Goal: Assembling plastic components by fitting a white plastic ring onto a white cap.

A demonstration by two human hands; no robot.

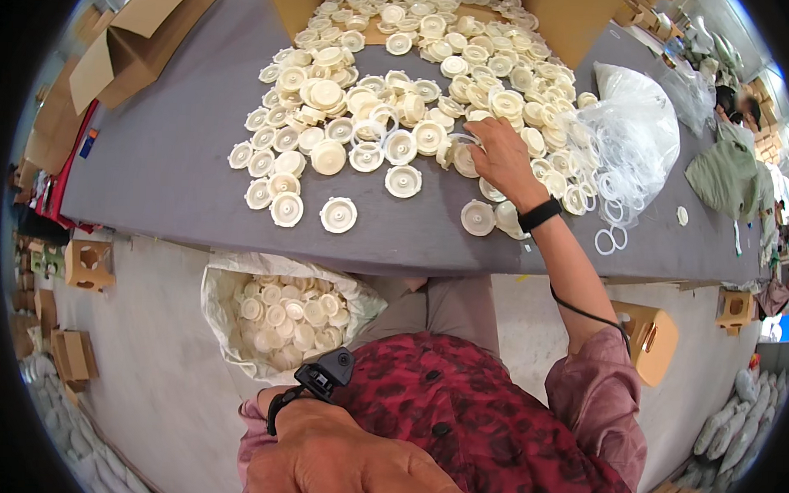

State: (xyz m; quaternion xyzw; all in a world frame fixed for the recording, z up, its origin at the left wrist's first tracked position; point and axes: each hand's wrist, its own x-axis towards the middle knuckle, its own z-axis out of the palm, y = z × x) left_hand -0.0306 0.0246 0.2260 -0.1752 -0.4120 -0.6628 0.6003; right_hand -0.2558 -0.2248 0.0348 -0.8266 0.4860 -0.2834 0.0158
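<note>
Cream plastic caps (330, 156) lie heaped across the upper middle of the frame, spilling from between cardboard walls at the top edge onto the grey surface (171, 160). From where I stand, the right hand (500, 159) reaches into the right part of the heap, its fingers bent and fairly narrow beside a cap and a pale ring; I can't tell whether they grip either. The left hand (352, 458) is at the bottom centre, back upward, its fingertips hidden, so I can't tell what it holds. A clear plastic bag (642, 116) slumps at upper right, loose rings (613, 241) near it. Below the surface, left of centre, a white sack (221, 323) contains more caps.
</note>
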